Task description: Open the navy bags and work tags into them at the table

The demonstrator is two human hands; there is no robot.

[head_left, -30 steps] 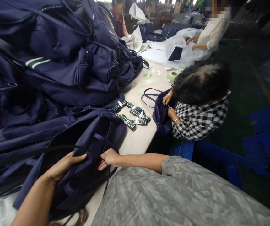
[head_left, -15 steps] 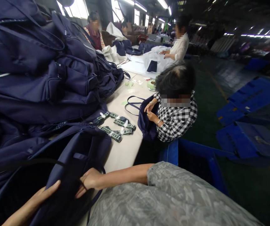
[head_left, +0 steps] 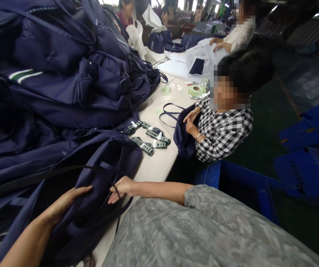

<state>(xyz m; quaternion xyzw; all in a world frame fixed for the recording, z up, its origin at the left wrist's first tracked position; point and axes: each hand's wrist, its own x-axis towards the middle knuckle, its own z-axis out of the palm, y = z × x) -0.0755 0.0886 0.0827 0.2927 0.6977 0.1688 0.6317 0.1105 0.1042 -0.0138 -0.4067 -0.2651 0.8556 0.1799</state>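
A navy blue bag (head_left: 104, 174) lies open on the pale table (head_left: 159, 163) right in front of me. My left hand (head_left: 65, 202) grips the bag's fabric near its opening. My right hand (head_left: 122, 187) holds the bag's edge by a thin dark strap that arcs over the opening. My grey patterned sleeve fills the lower right of the view.
A tall heap of navy backpacks (head_left: 59, 74) covers the table's left side. Green-and-white printed straps (head_left: 150, 137) lie past the bag. A seated person in a checked shirt (head_left: 223, 129) handles another navy bag (head_left: 183, 133). A tape roll (head_left: 195, 90) and more workers are farther back. Blue crates (head_left: 301, 159) stand on the right.
The view has dipped and shifted. My hands keep hold of the bag, now slightly higher in the view. The person in the checked shirt has raised their head.
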